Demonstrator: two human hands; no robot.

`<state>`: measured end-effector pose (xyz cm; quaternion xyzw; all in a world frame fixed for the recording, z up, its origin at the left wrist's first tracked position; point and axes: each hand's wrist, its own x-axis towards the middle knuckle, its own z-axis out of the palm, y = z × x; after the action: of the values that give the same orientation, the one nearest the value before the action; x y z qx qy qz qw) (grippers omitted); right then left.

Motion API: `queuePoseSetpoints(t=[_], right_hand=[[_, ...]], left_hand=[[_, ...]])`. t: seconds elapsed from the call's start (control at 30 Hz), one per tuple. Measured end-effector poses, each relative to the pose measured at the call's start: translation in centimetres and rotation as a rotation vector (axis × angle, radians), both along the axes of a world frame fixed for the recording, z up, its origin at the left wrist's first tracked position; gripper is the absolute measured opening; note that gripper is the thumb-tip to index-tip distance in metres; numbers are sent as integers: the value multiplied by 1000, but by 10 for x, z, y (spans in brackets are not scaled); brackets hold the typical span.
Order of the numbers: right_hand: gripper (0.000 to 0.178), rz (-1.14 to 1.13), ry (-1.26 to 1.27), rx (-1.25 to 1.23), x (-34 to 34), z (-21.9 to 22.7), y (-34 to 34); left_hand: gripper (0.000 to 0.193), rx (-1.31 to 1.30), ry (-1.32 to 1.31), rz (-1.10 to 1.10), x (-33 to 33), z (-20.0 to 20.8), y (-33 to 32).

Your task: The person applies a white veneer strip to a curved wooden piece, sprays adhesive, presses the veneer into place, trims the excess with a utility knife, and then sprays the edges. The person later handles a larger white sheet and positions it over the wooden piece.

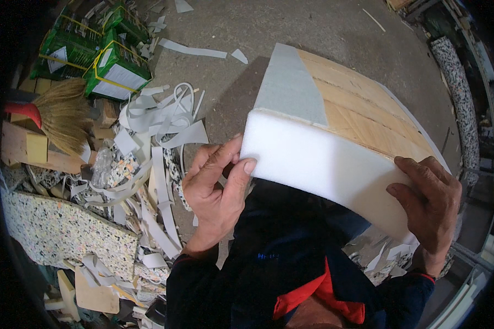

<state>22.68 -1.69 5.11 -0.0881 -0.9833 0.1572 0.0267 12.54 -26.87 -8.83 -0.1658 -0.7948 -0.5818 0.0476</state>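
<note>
Looking down, I see a big wooden board (pixel 362 109) with pale planks, wrapped at its near edge in a thick, soft, white foam slab (pixel 324 170). It tilts up from my lap over the grey floor (pixel 324 27). My right hand (pixel 431 205) lies flat on the foam's right end, fingers together. My left hand (pixel 217 183) pinches the foam's left corner with thumb and fingers. To my left lie speckled foam sheets (pixel 55 230), curly white foam strips (pixel 159 142), a straw broom (pixel 63 118) and green boxes (pixel 115 68).
</note>
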Motion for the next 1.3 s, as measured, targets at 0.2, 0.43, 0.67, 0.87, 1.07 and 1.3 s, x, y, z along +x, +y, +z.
queuePoseSetpoints(t=[0.2, 0.43, 0.67, 0.87, 1.07, 1.3], right_hand=[[34, 12, 4, 8, -1, -3, 1], [31, -1, 16, -27, -2, -9, 3], [31, 12, -22, -25, -5, -8, 4], [32, 20, -14, -33, -7, -11, 4], [34, -28, -37, -95, -4, -15, 8], [29, 31, 3, -133, -2, -19, 11]], left_hand=[[35, 16, -6, -1, -1, -2, 1], [34, 43, -23, 5, -2, -6, 4], [33, 92, -54, 6, -2, -5, 6], [29, 206, -252, 45, -1, 0, 9], [31, 153, -193, 148, 2, -3, 14], [33, 7, -73, 89, 4, -10, 16]])
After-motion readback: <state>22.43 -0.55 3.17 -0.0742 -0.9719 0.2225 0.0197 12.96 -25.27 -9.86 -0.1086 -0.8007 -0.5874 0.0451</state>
